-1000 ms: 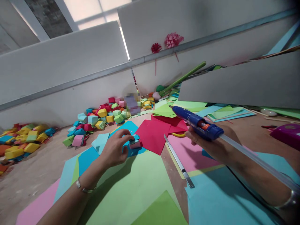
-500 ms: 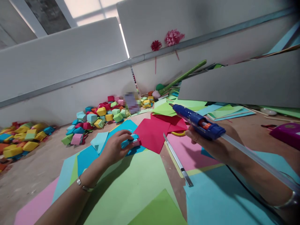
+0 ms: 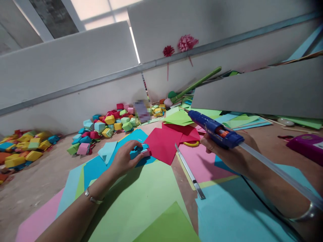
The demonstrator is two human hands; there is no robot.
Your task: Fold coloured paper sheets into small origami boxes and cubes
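My right hand point(image 3: 233, 156) is wrapped around a blue hot glue gun point(image 3: 210, 126), its nozzle pointing up and left. A long translucent glue stick point(image 3: 275, 171) runs out of its back end. My left hand point(image 3: 124, 157) curls thumb and fingers around a small blue and pink folded paper piece point(image 3: 144, 151), low over blue paper. Just right of that piece lies a red paper sheet point(image 3: 164, 143). Between my hands a silver craft knife point(image 3: 190, 171) lies on the edge of pink paper point(image 3: 202, 163). Pale green paper point(image 3: 146, 195) spreads in front of me.
Piles of colourful paper cubes point(image 3: 32, 144) lie at left and along the wall point(image 3: 101, 80). A grey board point(image 3: 257, 87) leans at right. Yellow scissor handles point(image 3: 191, 144) peek from under red paper. A purple object point(image 3: 306, 148) sits far right. A black cord point(image 3: 262, 201) trails beneath my right arm.
The fingers of my left hand have shifted slightly on the folded paper piece. The glue gun has hardly moved; the whole view has drifted a little.
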